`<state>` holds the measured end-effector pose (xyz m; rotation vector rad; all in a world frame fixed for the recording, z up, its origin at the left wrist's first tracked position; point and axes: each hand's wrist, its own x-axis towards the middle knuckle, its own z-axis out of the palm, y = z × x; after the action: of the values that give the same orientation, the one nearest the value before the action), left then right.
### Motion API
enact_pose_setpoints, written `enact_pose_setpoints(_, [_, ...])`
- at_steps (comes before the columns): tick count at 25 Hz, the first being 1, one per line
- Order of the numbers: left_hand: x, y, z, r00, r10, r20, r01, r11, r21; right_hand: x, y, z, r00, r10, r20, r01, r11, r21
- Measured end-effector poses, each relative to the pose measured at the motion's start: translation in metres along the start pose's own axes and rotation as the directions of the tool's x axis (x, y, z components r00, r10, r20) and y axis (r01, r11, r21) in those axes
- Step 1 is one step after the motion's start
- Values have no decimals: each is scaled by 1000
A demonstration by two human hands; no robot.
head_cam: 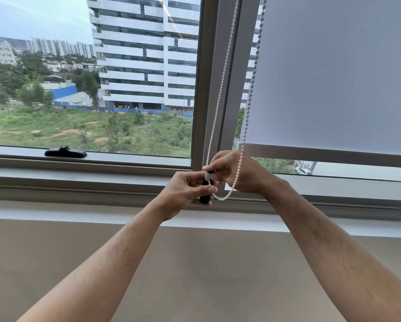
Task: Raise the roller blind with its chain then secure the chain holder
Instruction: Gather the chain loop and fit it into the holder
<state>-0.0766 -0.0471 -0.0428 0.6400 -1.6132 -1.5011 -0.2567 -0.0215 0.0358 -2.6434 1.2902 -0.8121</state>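
A grey-white roller blind [334, 73] covers most of the right window pane; its bottom bar [329, 153] hangs a little above the sill. A white bead chain [220, 89] runs down the window frame in two strands and loops at the bottom. My left hand [185, 194] grips a black chain holder [204, 198] with a white tip, thumb and fingers closed around it. My right hand [239, 173] pinches the holder's top where the chain enters; the chain loop drapes over its fingers. Both hands meet in front of the lower window frame.
A black window handle [65, 152] lies on the left pane's lower frame. The grey vertical mullion [206, 77] stands between the panes. A white sill [78, 214] runs below, above a beige wall [55, 252]. Buildings and greenery show outside.
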Motion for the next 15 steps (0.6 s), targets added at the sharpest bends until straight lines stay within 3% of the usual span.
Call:
enact_pose_setpoints(6, [0, 3, 1, 1000, -26, -14, 26, 1000, -1, 8, 4, -5, 997, 62, 50, -61, 998, -8])
enact_pose_setpoints(15, [-3, 12, -8, 996, -62, 63, 63, 998, -16, 15, 1, -11, 996, 32, 79, -32, 999, -2])
